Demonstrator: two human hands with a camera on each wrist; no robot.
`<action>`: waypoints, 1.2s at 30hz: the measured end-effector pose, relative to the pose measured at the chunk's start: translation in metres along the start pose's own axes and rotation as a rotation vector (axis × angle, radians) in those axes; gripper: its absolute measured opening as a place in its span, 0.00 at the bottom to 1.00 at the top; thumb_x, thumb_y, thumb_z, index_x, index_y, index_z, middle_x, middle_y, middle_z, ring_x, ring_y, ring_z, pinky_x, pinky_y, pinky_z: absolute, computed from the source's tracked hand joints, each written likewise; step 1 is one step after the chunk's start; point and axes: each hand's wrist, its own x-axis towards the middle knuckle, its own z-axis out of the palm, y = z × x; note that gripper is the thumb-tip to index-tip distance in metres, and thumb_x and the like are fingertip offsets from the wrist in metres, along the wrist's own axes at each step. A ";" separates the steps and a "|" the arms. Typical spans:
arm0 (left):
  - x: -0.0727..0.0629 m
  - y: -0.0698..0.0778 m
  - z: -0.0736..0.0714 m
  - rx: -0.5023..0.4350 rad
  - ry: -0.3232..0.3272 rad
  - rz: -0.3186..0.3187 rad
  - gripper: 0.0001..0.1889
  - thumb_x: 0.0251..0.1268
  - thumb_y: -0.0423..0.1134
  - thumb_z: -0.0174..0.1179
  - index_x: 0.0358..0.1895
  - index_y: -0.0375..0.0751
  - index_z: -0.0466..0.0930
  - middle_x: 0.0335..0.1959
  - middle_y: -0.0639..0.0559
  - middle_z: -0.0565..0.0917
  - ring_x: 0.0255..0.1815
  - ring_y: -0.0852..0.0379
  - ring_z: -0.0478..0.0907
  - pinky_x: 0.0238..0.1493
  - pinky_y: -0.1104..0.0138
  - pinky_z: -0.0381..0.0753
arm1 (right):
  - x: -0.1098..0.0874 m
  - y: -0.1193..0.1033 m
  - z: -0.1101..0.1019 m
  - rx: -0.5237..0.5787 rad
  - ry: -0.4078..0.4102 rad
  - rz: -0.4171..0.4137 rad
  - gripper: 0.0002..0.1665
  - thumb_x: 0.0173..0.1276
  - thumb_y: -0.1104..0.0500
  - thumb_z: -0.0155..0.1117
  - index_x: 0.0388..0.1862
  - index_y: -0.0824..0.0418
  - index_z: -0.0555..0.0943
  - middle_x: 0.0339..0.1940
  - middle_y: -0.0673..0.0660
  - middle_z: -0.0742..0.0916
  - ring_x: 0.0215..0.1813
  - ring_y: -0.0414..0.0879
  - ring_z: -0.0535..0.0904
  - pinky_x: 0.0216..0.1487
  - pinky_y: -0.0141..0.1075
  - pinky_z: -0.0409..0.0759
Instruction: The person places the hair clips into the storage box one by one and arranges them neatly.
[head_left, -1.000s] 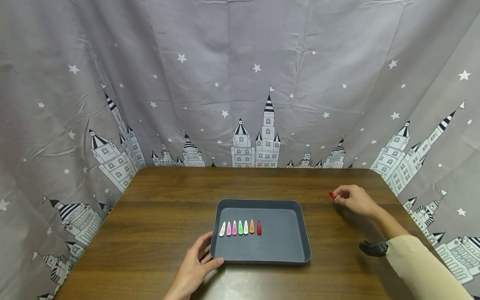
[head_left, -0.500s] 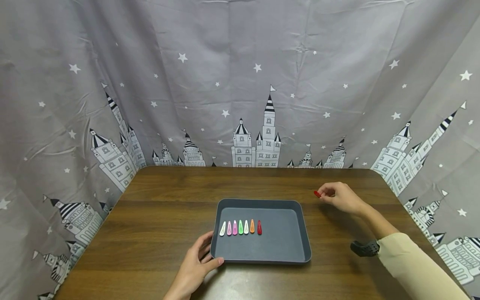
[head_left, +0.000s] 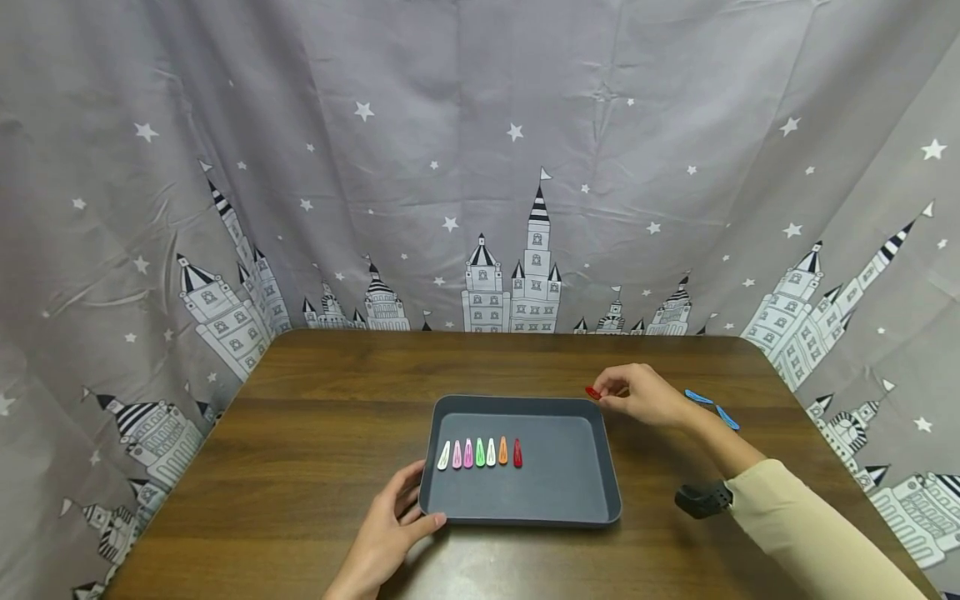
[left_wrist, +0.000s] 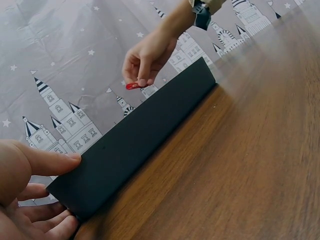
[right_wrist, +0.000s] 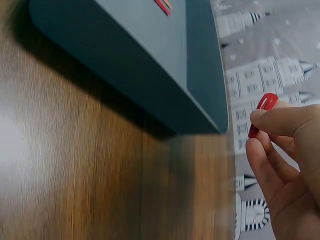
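A dark grey tray (head_left: 540, 500) lies on the table. Inside, toward its left half, several snap hair clips (head_left: 480, 452) form a row: white, pink, green, orange and, at the right end, a red one (head_left: 517, 453). My left hand (head_left: 386, 525) grips the tray's front left corner, thumb on the front edge and fingers along the left side; the left wrist view shows the thumb (left_wrist: 55, 162) on the rim. Over the tray's back right corner, my right hand (head_left: 637, 393) pinches another red hair clip (right_wrist: 263, 115) between thumb and fingertips.
Two blue hair clips (head_left: 712, 408) lie on the wooden table (head_left: 322, 417) to the right, behind the right forearm. A grey curtain (head_left: 420, 167) with printed castles and stars hangs along the table's back edge. The right wrist wears a black band (head_left: 703, 500).
My right hand has moved left from the table's right side to the tray's back right corner, carrying the red hair clip. The blue clips have come into view. My left hand stays put.
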 end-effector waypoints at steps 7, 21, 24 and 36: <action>0.000 0.000 0.000 0.001 -0.012 -0.005 0.41 0.57 0.22 0.73 0.75 0.30 0.65 0.70 0.27 0.71 0.70 0.32 0.70 0.62 0.59 0.81 | 0.013 -0.014 0.011 0.009 -0.053 -0.042 0.06 0.67 0.71 0.71 0.39 0.62 0.85 0.30 0.44 0.85 0.34 0.40 0.81 0.35 0.34 0.83; -0.001 0.000 0.000 -0.008 0.000 -0.016 0.41 0.56 0.22 0.73 0.74 0.32 0.66 0.72 0.30 0.70 0.71 0.34 0.70 0.64 0.58 0.79 | 0.034 -0.035 0.033 -0.073 -0.187 -0.198 0.07 0.65 0.72 0.71 0.35 0.61 0.84 0.28 0.42 0.83 0.33 0.37 0.78 0.34 0.35 0.82; -0.001 -0.001 -0.001 -0.013 0.002 -0.015 0.41 0.56 0.21 0.73 0.74 0.31 0.66 0.72 0.30 0.70 0.71 0.34 0.70 0.64 0.58 0.79 | 0.038 -0.037 0.040 -0.078 -0.211 -0.238 0.08 0.63 0.73 0.71 0.34 0.61 0.85 0.29 0.42 0.83 0.32 0.36 0.78 0.33 0.34 0.83; -0.001 0.000 -0.002 -0.014 -0.016 -0.008 0.41 0.56 0.22 0.73 0.74 0.31 0.65 0.71 0.28 0.70 0.71 0.33 0.69 0.64 0.58 0.79 | 0.047 -0.048 0.065 -0.194 -0.355 -0.329 0.07 0.65 0.70 0.73 0.35 0.59 0.88 0.33 0.44 0.86 0.36 0.33 0.79 0.39 0.28 0.82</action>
